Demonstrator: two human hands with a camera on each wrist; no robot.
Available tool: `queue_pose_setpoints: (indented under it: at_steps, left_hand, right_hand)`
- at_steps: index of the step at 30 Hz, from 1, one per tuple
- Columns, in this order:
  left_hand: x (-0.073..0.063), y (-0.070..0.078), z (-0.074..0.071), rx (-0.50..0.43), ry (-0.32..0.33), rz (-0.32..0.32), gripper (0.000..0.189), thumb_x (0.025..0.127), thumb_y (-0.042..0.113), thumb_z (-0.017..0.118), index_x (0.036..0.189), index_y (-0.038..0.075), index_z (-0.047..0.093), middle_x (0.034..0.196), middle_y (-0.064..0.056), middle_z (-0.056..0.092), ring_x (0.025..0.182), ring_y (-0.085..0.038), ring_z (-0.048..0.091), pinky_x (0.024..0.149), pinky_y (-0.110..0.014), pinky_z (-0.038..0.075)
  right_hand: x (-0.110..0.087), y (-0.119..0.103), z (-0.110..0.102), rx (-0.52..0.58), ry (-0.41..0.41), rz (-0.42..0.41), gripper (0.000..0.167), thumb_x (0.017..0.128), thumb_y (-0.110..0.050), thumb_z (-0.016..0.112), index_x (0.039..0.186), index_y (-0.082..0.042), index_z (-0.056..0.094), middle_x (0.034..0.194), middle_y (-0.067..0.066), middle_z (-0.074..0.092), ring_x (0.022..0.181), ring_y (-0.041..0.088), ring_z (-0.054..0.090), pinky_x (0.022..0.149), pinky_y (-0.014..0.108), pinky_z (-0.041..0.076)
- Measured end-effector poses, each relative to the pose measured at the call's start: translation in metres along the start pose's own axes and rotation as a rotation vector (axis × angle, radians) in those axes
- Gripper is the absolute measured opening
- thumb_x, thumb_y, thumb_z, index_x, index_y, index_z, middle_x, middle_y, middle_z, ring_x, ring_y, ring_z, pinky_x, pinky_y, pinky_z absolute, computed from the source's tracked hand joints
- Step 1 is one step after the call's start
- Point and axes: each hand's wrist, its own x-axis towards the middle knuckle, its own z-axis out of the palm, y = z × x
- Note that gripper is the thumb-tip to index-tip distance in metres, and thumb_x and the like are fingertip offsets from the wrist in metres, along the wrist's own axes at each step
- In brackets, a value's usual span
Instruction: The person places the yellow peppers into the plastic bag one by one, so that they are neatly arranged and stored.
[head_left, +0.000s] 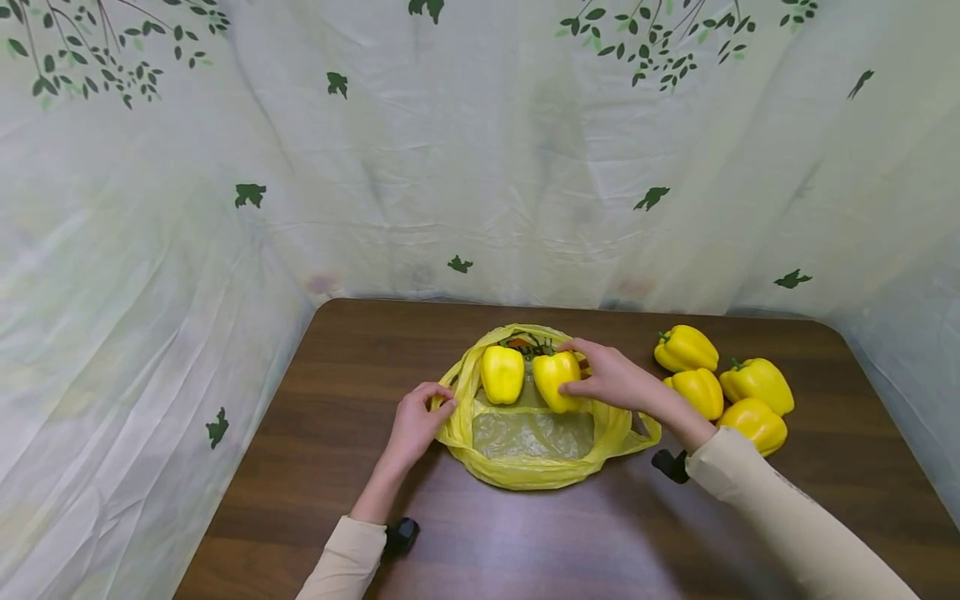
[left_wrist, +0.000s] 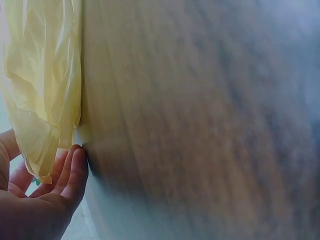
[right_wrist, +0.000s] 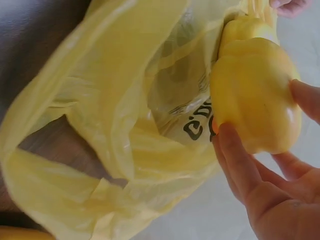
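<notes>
A yellow plastic bag (head_left: pixel 525 477) lies spread open on the table, its mouth facing up and dark lettering showing inside. At its left edge my left hand (head_left: pixel 420 421) holds the plastic between thumb and fingers; the left wrist view shows the bag's folded edge (left_wrist: pixel 40 145) hanging into that hand. My right hand (head_left: pixel 618 379) grips a yellow bell pepper (head_left: pixel 551 379) over the far right part of the bag's mouth, thumb on one side and fingers on the other. Just left of it, inside the bag, sits another yellow bell pepper (head_left: pixel 502 375).
Several yellow bell peppers (head_left: pixel 757 385) are grouped on the right of the brown wooden table (head_left: pixel 360 350), beyond my right forearm. One bag handle (head_left: pixel 647 433) loops out to the right. A pale leaf-printed curtain (head_left: pixel 480 183) hangs behind the table.
</notes>
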Motion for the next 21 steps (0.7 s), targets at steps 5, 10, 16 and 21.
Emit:
queue_pose_setpoints:
  at_steps: [5, 10, 16, 21]
  left_hand:
    - [0.001, -0.001, 0.001, -0.002, -0.004, 0.0, 0.007, 0.085, 0.004, 0.075, 0.092, 0.003, 0.072, 0.099, -0.011, 0.066, 0.096, -0.027, 0.06, 0.089, -0.042, 0.047]
    - [0.001, -0.001, 0.001, -0.002, -0.012, -0.007, 0.007, 0.085, 0.004, 0.074, 0.091, 0.003, 0.071, 0.099, -0.01, 0.065, 0.096, -0.027, 0.06, 0.089, -0.042, 0.047]
    - [0.001, -0.001, 0.001, 0.002, -0.011, -0.01, 0.005, 0.086, 0.006, 0.074, 0.09, 0.004, 0.071, 0.098, -0.008, 0.066, 0.094, -0.026, 0.059, 0.089, -0.042, 0.047]
    - [0.002, -0.002, 0.001, 0.005, -0.011, -0.011, 0.005, 0.086, 0.005, 0.074, 0.089, 0.004, 0.071, 0.099, -0.009, 0.066, 0.096, -0.027, 0.06, 0.09, -0.042, 0.047]
  right_hand:
    - [0.009, -0.002, 0.0, -0.054, -0.022, 0.012, 0.066, 0.089, -0.032, 0.074, 0.142, -0.005, 0.046, 0.127, 0.011, 0.059, 0.106, 0.025, 0.059, 0.087, 0.043, 0.05]
    - [0.018, -0.005, 0.003, -0.088, -0.038, 0.035, 0.066, 0.089, -0.031, 0.073, 0.143, -0.005, 0.045, 0.126, 0.012, 0.059, 0.1, 0.023, 0.058, 0.085, 0.041, 0.048]
    - [0.026, -0.005, 0.006, -0.086, -0.053, 0.058, 0.065, 0.089, -0.029, 0.074, 0.142, -0.005, 0.046, 0.126, 0.013, 0.059, 0.098, 0.022, 0.058, 0.083, 0.039, 0.048]
    - [0.03, -0.006, 0.009, -0.108, -0.058, 0.056, 0.063, 0.088, -0.028, 0.074, 0.14, -0.003, 0.048, 0.128, 0.012, 0.059, 0.101, 0.022, 0.058, 0.086, 0.04, 0.048]
